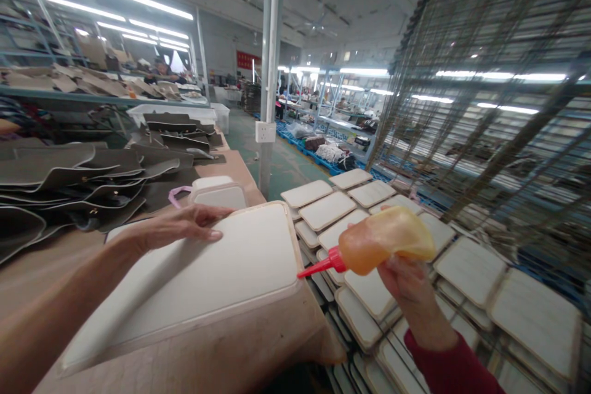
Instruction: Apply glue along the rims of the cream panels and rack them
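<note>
A large white panel [240, 265] with rounded corners and a pale raised rim lies across the brown worktop in front of me. My left hand [196, 225] grips it near its far edge, thumb on the white face and fingers at the rim. My right hand [406, 280] is wrapped around a squeeze bottle [385, 237] of amber liquid, tipped on its side. The bottle's red nozzle [318, 266] points left, its tip at the panel's right edge near the lower corner.
Stacks of similar pale panels [471, 268] stand to the right on wire racks, with raised mesh racks [484, 86] beyond. Dark grey sheet pieces [78, 172] are piled at the left. A smaller white piece [219, 194] lies behind the panel. A post with a socket [265, 132] rises ahead.
</note>
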Action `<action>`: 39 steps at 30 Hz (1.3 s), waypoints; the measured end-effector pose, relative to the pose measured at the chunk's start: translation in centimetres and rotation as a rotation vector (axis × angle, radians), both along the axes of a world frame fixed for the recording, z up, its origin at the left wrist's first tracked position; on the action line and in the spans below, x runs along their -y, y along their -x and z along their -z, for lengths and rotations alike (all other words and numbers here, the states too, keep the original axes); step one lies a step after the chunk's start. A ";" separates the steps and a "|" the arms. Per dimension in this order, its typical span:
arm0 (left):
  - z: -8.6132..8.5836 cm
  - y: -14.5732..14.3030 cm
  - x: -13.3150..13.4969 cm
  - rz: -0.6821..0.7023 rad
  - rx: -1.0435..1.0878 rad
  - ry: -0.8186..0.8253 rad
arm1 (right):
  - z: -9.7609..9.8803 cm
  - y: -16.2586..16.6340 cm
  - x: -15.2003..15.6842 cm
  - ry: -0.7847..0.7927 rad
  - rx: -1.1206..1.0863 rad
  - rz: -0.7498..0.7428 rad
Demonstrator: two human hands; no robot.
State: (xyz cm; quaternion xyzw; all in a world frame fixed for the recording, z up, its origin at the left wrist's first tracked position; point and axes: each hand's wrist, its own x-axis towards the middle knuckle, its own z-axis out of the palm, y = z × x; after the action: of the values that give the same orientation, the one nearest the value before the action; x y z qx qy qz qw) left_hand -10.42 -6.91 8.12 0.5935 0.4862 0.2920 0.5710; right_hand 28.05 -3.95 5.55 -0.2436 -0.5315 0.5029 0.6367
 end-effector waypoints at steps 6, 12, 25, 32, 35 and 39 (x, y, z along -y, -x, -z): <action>1.4 0.0 0.1 -0.094 0.064 -0.041 | 1.1 0.4 0.3 -0.059 -0.093 0.143; 2.7 -0.2 0.3 -0.088 0.136 -0.080 | 2.2 1.0 0.9 -0.098 -0.156 0.279; 6.4 -1.2 0.4 -0.163 0.259 -0.078 | 4.3 2.5 0.4 -0.134 -0.172 0.469; 7.4 -2.2 0.7 -0.246 0.322 -0.041 | 4.6 3.2 0.1 -0.104 -0.223 0.443; 7.7 -2.3 0.7 -0.263 0.329 -0.031 | 4.5 3.3 -0.1 -0.087 -0.251 0.424; 8.0 -2.2 0.7 -0.241 0.357 -0.034 | 4.3 3.6 -0.4 -0.073 -0.258 0.416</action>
State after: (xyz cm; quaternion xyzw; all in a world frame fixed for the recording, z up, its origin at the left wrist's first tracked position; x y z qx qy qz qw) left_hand -8.25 -7.63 0.15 0.4794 0.4399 0.4667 0.5990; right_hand 24.44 -3.59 1.29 -0.2584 -0.4020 0.3687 0.7973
